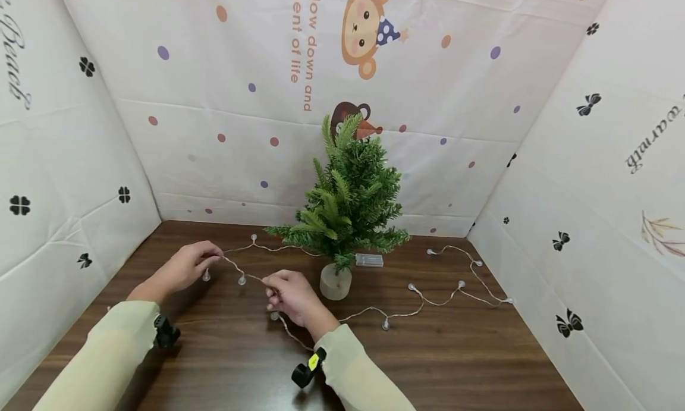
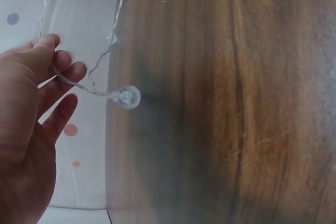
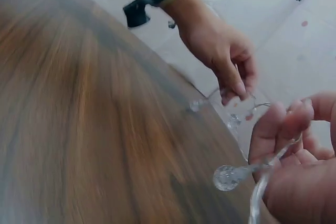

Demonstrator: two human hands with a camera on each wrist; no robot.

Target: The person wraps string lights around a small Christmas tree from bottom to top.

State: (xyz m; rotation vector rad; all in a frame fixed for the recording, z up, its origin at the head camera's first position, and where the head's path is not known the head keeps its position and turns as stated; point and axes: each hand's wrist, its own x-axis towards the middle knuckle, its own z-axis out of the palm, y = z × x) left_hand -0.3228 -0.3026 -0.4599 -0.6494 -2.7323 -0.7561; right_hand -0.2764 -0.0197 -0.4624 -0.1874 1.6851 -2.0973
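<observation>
A string of lights [image 1: 374, 308] with clear round bulbs on a thin twisted wire runs across the dark wooden table. My left hand [image 1: 192, 264] pinches the wire between thumb and fingertips, and a bulb [image 2: 128, 97] dangles just below it. To its right, my right hand [image 1: 292, 295] pinches the same wire. A short span with one bulb [image 1: 242, 279] stretches between the two hands, above the table. Close under the right hand hangs another bulb [image 3: 227, 178]. A small green artificial tree [image 1: 348, 197] stands upright behind the right hand.
The tree's pale round base [image 1: 335, 282] sits on the table [image 1: 225, 363]. Beside it lies a clear battery box [image 1: 369, 260]. More wire with several bulbs [image 1: 478, 263] loops over the right side. Printed white cloth [image 1: 225, 173] walls the back and both sides.
</observation>
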